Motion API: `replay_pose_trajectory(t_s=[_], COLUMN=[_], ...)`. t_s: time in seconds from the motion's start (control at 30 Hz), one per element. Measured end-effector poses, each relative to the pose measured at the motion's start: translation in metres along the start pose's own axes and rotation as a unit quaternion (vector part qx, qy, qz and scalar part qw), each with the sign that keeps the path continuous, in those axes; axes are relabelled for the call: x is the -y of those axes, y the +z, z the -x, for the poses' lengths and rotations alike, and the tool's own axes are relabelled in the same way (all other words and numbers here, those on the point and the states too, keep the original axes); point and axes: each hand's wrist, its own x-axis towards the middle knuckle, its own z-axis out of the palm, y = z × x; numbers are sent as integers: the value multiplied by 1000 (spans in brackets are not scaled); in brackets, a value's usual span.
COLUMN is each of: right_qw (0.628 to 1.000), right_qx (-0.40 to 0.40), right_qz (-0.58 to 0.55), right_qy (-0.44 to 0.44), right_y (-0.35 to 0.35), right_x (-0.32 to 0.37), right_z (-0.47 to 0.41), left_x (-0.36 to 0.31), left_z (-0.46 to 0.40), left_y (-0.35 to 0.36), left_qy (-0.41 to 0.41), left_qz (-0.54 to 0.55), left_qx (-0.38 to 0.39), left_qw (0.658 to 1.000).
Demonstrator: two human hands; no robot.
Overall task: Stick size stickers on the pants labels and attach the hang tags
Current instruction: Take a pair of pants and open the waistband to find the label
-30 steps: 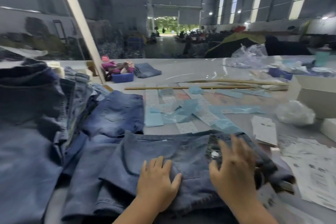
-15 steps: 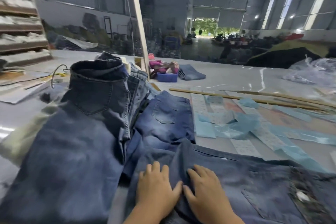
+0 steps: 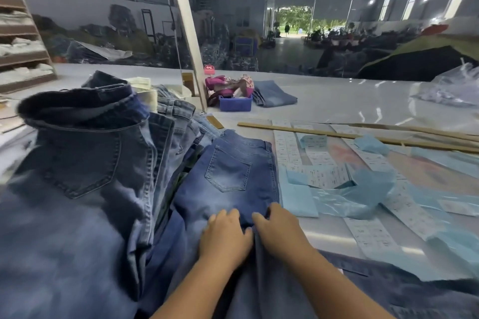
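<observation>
At lower centre, one folded mid-blue denim pair of pants (image 3: pixel 228 181) is pressed by two hands: the left hand (image 3: pixel 224 237) and the right hand (image 3: pixel 281 230), fingers laid nearly flat, holding nothing.

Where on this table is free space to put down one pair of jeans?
Bare table lies past the wooden sticks, between the folded jeans and the plastic bag. The sticker sheets area is crowded; the jeans pile fills the left.

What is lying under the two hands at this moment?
Both the left hand and the right hand rest on blue jeans, back pocket facing up. More denim lies beneath them; the table under the jeans is covered and cannot be seen.
</observation>
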Motion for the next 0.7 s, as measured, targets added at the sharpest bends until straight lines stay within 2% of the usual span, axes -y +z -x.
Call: replay_pose_trajectory(t_s=[0.07,0.17,0.27,0.33,0.43,0.5,0.6,0.7], right_qw=[999,997,989,975,933,905,906,938], right_qx=[19,13,-23,-39,-44,-24,10,-4], right_qz=[-21,-36,-125,-203,-331,-400,-411,-347], right_qy=[30,70,77,84,131,143,100,3], right_y=[3,8,12,12,15,19,25,26], right_x=[2,-1,-8,-9,-1,8,17,20], right_z=[-24,-49,-63,-72,-83,-86,-83,-73], left_x=[-11,-24,-29,-27,-20,-13,-11,-18], left_z=[-21,-45,-61,-69,-74,-74,-70,-63], left_y=[8,18,25,28,26,25,21,15], left_qy=[-8,25,28,-6,-42,-63,-67,-77], left_qz=[-16,-80,-96,-68,25,141,385,515], left_qx=[1,-10,-18,-27,-52,-80,-93,-101], left_qw=[1000,996,995,997,997,985,916,848])
